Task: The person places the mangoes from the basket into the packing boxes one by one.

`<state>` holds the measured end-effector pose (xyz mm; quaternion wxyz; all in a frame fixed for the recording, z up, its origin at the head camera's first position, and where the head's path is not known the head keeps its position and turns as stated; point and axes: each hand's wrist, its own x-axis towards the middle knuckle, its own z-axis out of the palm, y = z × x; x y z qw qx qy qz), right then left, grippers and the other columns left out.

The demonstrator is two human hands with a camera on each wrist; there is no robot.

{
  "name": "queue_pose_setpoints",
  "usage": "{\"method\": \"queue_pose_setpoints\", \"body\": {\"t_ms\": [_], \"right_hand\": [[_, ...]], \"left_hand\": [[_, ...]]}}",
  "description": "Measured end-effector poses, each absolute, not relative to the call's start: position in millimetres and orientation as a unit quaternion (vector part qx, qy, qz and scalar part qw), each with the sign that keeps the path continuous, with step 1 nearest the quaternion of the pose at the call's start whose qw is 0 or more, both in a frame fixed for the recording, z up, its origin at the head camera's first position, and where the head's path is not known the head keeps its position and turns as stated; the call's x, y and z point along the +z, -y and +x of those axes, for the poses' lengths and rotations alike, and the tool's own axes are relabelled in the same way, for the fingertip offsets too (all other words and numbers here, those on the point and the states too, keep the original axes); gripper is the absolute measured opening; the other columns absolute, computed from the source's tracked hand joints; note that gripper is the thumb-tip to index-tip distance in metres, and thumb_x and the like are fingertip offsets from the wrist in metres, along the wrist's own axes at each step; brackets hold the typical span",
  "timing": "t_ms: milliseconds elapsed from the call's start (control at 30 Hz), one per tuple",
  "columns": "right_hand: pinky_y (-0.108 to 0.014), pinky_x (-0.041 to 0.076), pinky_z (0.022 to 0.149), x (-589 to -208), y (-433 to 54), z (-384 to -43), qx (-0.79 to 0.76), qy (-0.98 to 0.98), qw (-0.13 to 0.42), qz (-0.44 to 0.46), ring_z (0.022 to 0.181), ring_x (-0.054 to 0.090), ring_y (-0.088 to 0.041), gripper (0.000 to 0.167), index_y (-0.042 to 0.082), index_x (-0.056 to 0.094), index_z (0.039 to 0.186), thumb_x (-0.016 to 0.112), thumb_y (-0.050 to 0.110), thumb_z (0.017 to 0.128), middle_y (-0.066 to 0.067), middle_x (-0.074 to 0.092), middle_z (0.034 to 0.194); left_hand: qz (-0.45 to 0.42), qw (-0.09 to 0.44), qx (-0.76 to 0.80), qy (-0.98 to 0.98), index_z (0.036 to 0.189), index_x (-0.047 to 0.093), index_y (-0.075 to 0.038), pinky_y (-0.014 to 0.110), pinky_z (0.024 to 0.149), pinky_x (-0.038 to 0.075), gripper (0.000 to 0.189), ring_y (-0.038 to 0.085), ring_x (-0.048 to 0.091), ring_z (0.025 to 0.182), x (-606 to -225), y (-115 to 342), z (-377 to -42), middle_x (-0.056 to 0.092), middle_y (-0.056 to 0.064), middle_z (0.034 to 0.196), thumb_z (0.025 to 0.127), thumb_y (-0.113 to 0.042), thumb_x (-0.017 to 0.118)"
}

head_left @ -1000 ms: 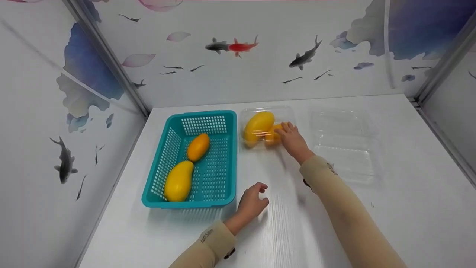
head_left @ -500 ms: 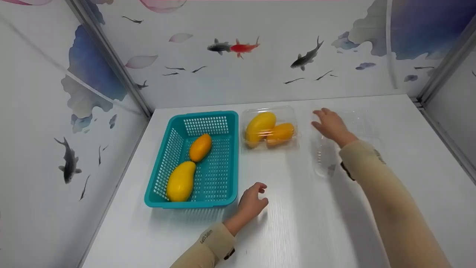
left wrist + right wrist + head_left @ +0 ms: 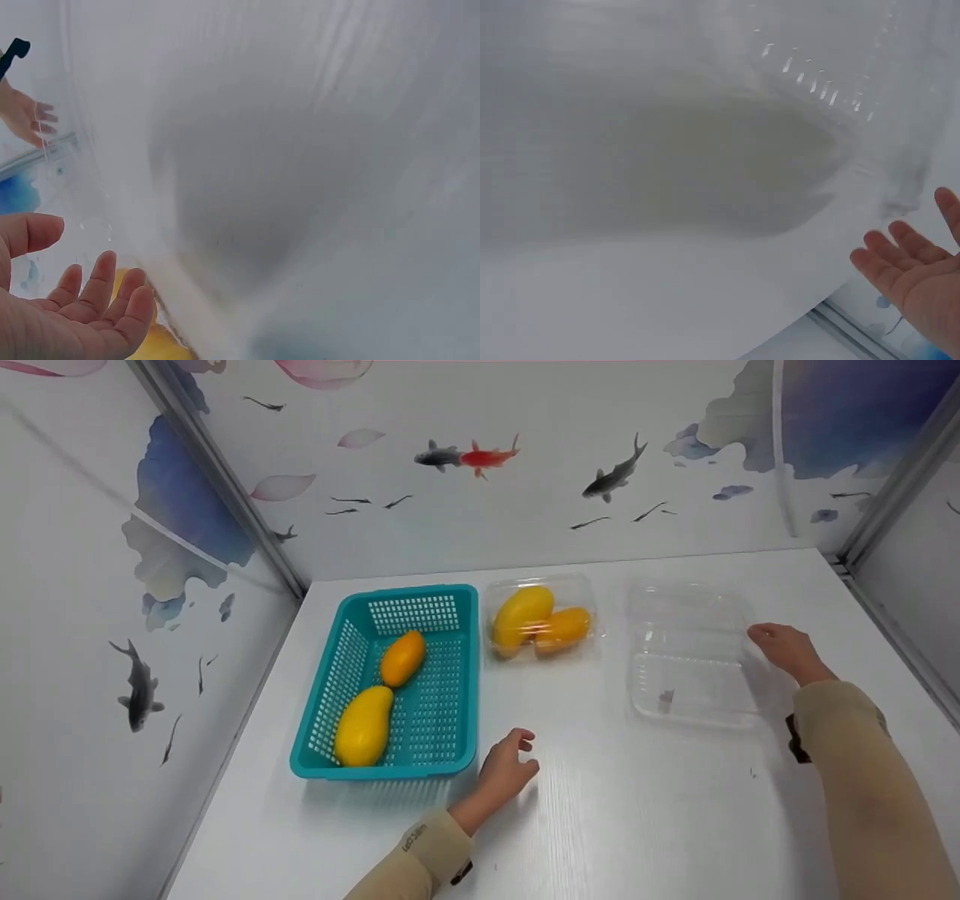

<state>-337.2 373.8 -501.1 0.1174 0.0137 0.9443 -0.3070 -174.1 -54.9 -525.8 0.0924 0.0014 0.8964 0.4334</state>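
My left hand [image 3: 504, 769] hovers above the table right of the teal basket [image 3: 477, 682], fingers loosely bent and holding nothing. At the right, my right hand [image 3: 787, 651] is beside the right edge of an open clear plastic clamshell box [image 3: 694, 645]. In the right wrist view the fingers of the right hand [image 3: 915, 277] are spread apart with nothing between them; whether they touch the box I cannot tell. A second clear box [image 3: 540, 655] holds a yellow mango [image 3: 523, 615] and an orange-yellow mango [image 3: 564, 630]. Its lid appears folded over them.
Inside the basket lie an orange mango [image 3: 403, 658] and a larger yellow mango [image 3: 363, 727], end to end. The white table [image 3: 600, 825] meets printed wall panels [image 3: 525, 525] at the back and left.
My right hand has left the mango box and travelled right, passing over the open box to its right side. My left hand has stayed in place.
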Motion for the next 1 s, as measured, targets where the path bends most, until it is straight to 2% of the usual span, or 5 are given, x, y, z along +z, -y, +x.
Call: {"method": "queue_pose_setpoints", "body": {"t_ms": [233,333,533,800,1000], "right_hand": [[-0.058,0.029,0.098,-515,-380,-328,-0.365,-0.921,0.136,0.010,0.118,0.034,-0.048,0.066,-0.011,0.030,0.132,0.028,0.044,0.097,-0.036,0.032,0.131],[-0.046,0.041,0.089,-520,-380,-327,-0.402,-0.905,0.135,0.025,0.104,0.049,-0.032,0.062,-0.011,0.035,0.128,0.031,0.042,0.097,-0.031,0.043,0.123],[-0.017,0.047,0.070,-525,-374,-325,-0.519,-0.841,0.123,0.090,0.073,0.057,0.006,0.048,-0.006,0.040,0.124,0.046,0.031,0.094,0.013,0.060,0.084],[-0.017,0.049,0.068,-522,-368,-319,-0.670,-0.712,0.121,0.173,0.071,0.057,-0.003,0.030,0.013,0.044,0.112,0.060,0.016,0.087,0.012,0.060,0.073],[-0.016,0.050,0.068,-521,-363,-314,-0.711,-0.676,0.094,0.167,0.072,0.058,-0.005,0.056,0.007,0.031,0.131,0.063,0.016,0.085,0.009,0.061,0.078]], "left_hand": [[0.005,0.085,0.445,-0.891,0.113,0.055,-0.004,0.037,0.080,0.047,0.030,0.027,0.055,0.092,-528,58,-175,0.061,0.012,0.102,0.082,-0.003,0.057],[0.001,0.083,0.451,-0.889,0.112,0.055,-0.003,0.038,0.080,0.046,0.030,0.027,0.055,0.093,-528,59,-174,0.061,0.011,0.101,0.083,-0.004,0.057],[0.004,0.076,0.450,-0.890,0.111,0.055,-0.003,0.037,0.079,0.046,0.029,0.028,0.055,0.093,-528,60,-174,0.061,0.012,0.100,0.081,-0.003,0.056],[-0.001,0.080,0.455,-0.887,0.112,0.055,-0.002,0.039,0.082,0.046,0.030,0.028,0.055,0.095,-529,60,-174,0.061,0.013,0.102,0.082,-0.003,0.056],[0.001,0.080,0.457,-0.886,0.112,0.055,-0.002,0.039,0.083,0.046,0.029,0.028,0.055,0.095,-529,60,-175,0.061,0.013,0.101,0.082,-0.003,0.056]]}}
